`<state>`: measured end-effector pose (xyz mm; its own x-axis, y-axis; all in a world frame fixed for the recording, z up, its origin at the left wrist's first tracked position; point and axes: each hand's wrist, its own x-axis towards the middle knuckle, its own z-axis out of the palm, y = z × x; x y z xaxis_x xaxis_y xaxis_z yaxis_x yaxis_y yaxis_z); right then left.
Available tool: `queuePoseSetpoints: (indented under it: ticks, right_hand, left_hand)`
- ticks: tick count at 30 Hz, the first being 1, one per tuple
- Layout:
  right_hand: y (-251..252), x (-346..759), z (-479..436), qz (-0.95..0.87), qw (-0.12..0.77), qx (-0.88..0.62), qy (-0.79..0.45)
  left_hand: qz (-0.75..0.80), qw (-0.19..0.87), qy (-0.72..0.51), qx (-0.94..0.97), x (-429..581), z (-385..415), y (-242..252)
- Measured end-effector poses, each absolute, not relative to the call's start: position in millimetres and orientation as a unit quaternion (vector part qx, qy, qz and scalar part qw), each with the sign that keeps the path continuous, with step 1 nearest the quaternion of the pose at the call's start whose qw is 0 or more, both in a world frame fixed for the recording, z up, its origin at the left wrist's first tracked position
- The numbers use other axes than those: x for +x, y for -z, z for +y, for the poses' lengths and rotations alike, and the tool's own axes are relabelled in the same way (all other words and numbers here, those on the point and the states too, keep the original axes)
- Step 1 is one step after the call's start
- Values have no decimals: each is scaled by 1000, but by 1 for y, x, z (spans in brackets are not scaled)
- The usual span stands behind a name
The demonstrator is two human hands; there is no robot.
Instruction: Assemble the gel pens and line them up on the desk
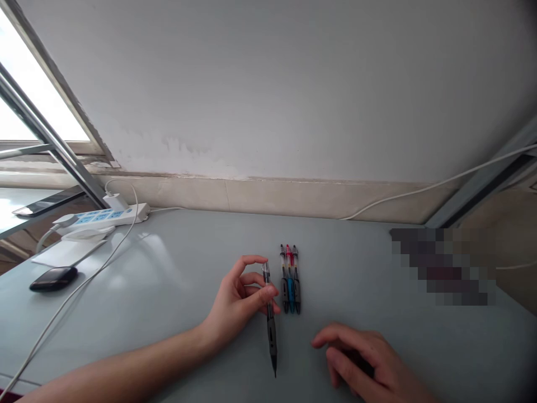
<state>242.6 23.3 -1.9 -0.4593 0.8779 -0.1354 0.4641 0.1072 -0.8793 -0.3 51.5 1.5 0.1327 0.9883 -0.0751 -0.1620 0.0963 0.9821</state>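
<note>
Pen [272, 336]: being pinched in the grip of the left hand [235, 299], between thumb and fingers, with the index fingertip at its upper end; pointing its dark tip toward the near side of the tabletop [356, 268]. Being held just left of three pens [291, 288], two dark and one red-and-blue, lying side by side. Curling the right hand [364, 358] loosely, nearer and farther right, its grip spread, thumb and index finger apart.
</note>
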Motion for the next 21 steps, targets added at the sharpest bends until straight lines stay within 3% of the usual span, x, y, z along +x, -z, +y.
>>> queuePoseSetpoints:
  ticks: [21]
  right_hand:
    - [10,246,30,-684,248,-434,-531]
  left_hand:
    - [571,366,-346,649,5,132,0]
